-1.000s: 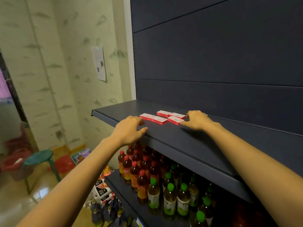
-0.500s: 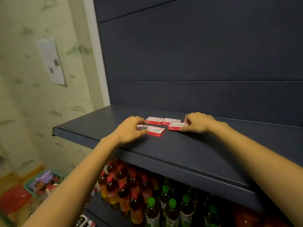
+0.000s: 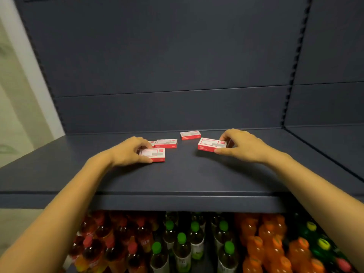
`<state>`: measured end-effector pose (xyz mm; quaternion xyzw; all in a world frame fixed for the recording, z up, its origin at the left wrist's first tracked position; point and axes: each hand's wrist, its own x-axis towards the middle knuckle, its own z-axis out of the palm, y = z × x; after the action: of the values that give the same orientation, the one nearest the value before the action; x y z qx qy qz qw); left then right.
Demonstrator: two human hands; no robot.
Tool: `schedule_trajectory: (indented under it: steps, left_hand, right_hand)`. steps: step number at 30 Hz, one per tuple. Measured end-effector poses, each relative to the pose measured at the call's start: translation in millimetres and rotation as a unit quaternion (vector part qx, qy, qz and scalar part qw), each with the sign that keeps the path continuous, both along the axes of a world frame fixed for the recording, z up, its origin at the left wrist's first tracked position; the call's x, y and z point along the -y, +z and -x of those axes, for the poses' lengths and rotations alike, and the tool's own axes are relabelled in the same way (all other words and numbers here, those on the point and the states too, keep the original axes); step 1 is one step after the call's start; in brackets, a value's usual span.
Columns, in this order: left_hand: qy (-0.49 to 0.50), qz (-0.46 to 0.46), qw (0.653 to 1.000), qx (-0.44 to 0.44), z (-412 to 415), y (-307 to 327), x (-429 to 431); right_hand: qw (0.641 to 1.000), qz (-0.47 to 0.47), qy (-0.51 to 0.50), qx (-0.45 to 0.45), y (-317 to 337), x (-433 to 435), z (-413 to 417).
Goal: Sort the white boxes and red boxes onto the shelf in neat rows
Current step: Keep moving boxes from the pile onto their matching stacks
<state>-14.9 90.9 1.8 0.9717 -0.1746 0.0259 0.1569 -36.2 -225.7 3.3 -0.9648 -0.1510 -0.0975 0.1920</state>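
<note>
Dark shelf (image 3: pixel 187 178), bottles (image 3: pixel 181 245) below: my left grip (image 3: pixel 128 152) pinches the left box (image 3: pixel 155 154), my right grip (image 3: pixel 244 146) pinches the right box (image 3: pixel 209 144); other boxes (image 3: pixel 166 143) lie scattered behind. No row yet; I judge most sorting remains.

Boxes (image 3: pixel 211 144) red-and-white; shelf (image 3: pixel 177 174) dark blue-grey; bottles (image 3: pixel 181 247) below with green, red caps, orange drinks.

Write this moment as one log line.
left hand: grips front box; right hand: grips right box; loose: middle box, back box
</note>
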Motion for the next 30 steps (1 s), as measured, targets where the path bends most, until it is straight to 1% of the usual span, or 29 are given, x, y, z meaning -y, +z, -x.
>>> schedule_trajectory:
  steps: [2,5,8,15,21,26,30]
  left_hand:
    - [-0.025,0.035,0.999,0.028,1,3,10]
    - [-0.065,0.068,0.994,0.057,6,12,34]
    - [-0.108,0.092,0.988,0.067,14,22,70]
    - [-0.178,0.105,0.973,0.098,44,33,166]
    - [-0.232,0.113,0.959,0.113,76,37,264]
    - [-0.251,0.137,0.952,0.105,105,34,347]
    - [-0.243,0.153,0.951,0.114,126,29,409]
  right_hand:
    - [1.000,-0.021,-0.012,0.005,-1,13,15]
    - [0.999,-0.015,-0.036,0.015,1,34,35]
    - [0.998,-0.012,-0.062,0.029,4,60,53]
    - [0.992,-0.006,-0.111,0.056,11,130,96]
    - [0.988,-0.023,-0.131,0.074,14,216,139]
    - [0.987,-0.057,-0.127,0.078,15,289,173]
    - [0.986,-0.060,-0.141,0.069,16,353,198]
